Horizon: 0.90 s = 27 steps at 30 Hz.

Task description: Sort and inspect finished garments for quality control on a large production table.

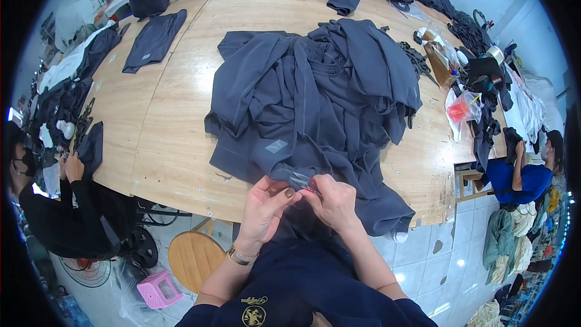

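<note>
Here, left hand (264,203) and right hand (331,200) together pinch a grey label (299,179) — long axis left-right — on dark garments (315,97).

Crumpled navy garment (315,103) — heaped (label showing) on table (175,145)

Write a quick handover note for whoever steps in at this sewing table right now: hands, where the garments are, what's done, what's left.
Left hand: pinching the near edge of the dark blue garment pile, by a small grey tag.
Right hand: on the same spot, holding a small red tool.
Pile: heaped mid-table on the wooden table.
Done: cannot tell; one flat garment lies far left.
Left: the piece in hand, apparently the heap.
</note>
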Motion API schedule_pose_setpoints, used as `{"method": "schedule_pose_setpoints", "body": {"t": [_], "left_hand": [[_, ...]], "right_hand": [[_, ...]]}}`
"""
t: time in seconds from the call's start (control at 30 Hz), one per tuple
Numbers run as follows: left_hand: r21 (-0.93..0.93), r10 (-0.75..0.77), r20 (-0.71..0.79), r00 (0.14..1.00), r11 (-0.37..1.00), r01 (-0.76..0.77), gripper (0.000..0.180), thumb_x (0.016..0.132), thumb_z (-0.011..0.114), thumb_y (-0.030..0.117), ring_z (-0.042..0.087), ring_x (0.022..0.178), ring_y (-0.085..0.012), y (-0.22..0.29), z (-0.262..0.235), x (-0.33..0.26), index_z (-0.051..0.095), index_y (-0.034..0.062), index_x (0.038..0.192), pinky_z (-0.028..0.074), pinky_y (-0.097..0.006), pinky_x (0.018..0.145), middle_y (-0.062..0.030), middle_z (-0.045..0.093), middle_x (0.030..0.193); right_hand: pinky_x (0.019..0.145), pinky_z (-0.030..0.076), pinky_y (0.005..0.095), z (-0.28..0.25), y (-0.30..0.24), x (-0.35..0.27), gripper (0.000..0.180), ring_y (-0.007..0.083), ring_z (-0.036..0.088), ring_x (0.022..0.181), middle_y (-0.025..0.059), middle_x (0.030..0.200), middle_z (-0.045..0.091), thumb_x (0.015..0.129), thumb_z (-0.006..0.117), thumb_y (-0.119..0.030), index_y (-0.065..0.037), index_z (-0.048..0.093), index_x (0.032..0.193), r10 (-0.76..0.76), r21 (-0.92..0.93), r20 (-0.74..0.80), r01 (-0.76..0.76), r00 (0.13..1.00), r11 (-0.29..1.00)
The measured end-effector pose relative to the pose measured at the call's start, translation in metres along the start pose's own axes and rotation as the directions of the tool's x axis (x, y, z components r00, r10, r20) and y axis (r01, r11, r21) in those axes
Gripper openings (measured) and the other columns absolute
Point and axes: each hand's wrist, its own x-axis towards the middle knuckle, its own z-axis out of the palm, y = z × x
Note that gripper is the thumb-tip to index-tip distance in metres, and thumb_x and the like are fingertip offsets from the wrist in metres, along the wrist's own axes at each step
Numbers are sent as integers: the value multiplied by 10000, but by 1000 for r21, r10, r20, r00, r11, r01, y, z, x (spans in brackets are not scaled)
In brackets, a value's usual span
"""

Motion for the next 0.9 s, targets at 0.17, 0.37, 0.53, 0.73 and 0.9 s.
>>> {"method": "schedule_pose_setpoints", "body": {"t": [0.17, 0.37, 0.53, 0.73, 0.9], "left_hand": [[24, -12, 36, 999, 1000, 11, 305, 810, 606, -71, 614, 925, -182, -1, -3, 0, 513, -29, 1098, 535, -295, 828, -132, 589, 1043], [55, 3, 30, 1000, 998, -5, 324, 807, 606, -77, 616, 927, -191, -2, -1, 1, 498, -37, 1110, 540, -295, 822, -138, 577, 1051], [85, 26, 35, 999, 996, -29, 330, 807, 606, -73, 621, 909, -183, -3, -2, 2, 498, -28, 1115, 543, -292, 810, -133, 592, 1043], [103, 39, 49, 998, 994, -44, 339, 801, 604, -89, 608, 947, -193, -5, -1, 2, 503, -31, 1119, 542, -306, 821, -152, 589, 1051], [138, 57, 45, 997, 988, -63, 346, 797, 603, -95, 605, 954, -192, -6, -2, 1, 502, -32, 1123, 542, -313, 822, -151, 592, 1050]], "right_hand": [[426, 367, 277, -1, 2, 5, 297, 184, 483, 447, 32, 608, 475, 783, 663, -345, -77, 537, 769, -92, -88, -5, 91, 996, 992], [452, 388, 305, -5, -1, 2, 263, 214, 514, 478, 49, 619, 515, 749, 695, -285, -64, 556, 773, -43, -98, 25, 46, 999, 994], [431, 364, 277, -1, 1, -1, 274, 180, 479, 449, 22, 608, 477, 793, 655, -330, -85, 535, 763, -57, -77, -16, 56, 998, 995], [442, 388, 290, -5, -2, 3, 265, 201, 522, 478, 33, 636, 515, 799, 648, -321, -79, 540, 785, 1, -42, 20, 0, 1000, 999], [470, 416, 321, -10, -6, 7, 256, 250, 562, 516, 76, 663, 572, 793, 658, -300, -63, 565, 806, 47, -24, 89, -45, 995, 999]]}}
